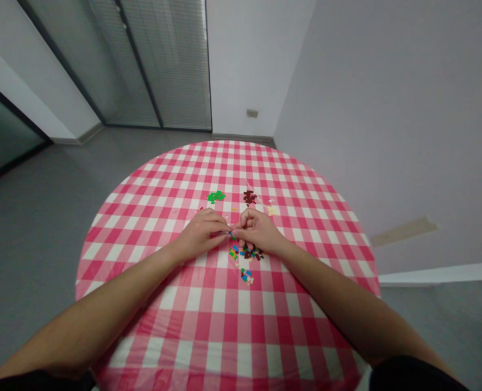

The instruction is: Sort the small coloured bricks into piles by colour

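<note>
My left hand [206,231] and my right hand [257,231] meet fingertip to fingertip above the middle of the table. Between the pinched fingers shows a small blue piece [232,234], probably a toy building brick; its exact shape is too small to tell. Both hands are closed on it. Just below my right hand lies a mixed pile of small bricks [249,253] in brown, blue, green and yellow, partly hidden by the fingers. Nearer to me is a little cluster of blue, green and white bricks [246,276].
Beyond my hands lie a green brick pile [216,196], a dark brown pile [249,197] and a few cream bricks [271,210]. A red-and-white checked cloth [175,304] covers the round table. A wall [387,136] stands close on the right.
</note>
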A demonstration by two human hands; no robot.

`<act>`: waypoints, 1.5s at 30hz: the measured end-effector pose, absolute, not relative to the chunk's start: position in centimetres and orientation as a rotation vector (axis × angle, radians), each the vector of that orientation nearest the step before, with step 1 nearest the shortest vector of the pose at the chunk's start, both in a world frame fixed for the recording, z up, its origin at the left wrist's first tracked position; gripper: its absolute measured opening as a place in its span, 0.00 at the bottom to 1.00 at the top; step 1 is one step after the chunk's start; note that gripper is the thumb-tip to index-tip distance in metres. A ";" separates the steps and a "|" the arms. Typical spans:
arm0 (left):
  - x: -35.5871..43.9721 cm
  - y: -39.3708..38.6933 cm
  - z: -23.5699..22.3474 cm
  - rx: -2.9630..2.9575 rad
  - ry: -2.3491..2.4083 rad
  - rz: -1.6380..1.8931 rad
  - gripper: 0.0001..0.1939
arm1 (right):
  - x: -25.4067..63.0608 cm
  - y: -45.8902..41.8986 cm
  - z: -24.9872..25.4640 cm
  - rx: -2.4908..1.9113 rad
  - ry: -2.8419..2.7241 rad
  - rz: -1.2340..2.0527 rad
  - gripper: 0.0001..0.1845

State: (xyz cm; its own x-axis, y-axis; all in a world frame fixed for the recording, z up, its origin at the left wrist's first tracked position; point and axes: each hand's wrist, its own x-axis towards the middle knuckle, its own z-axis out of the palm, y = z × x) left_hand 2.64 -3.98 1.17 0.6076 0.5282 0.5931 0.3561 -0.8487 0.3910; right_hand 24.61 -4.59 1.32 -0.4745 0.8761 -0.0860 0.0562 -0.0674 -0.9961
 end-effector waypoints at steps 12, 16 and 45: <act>0.9 -3.0 2.3 2.510 0.894 0.763 0.03 | 25.6 -4.7 2.1 -1.035 -2.105 1.186 0.04; -0.4 -2.4 2.9 2.406 0.991 0.587 0.03 | 26.1 -4.9 2.9 -0.891 -2.403 1.158 0.10; -1.0 -1.9 2.8 2.464 1.142 0.452 0.05 | 25.6 -4.9 3.2 -1.029 -2.598 0.717 0.07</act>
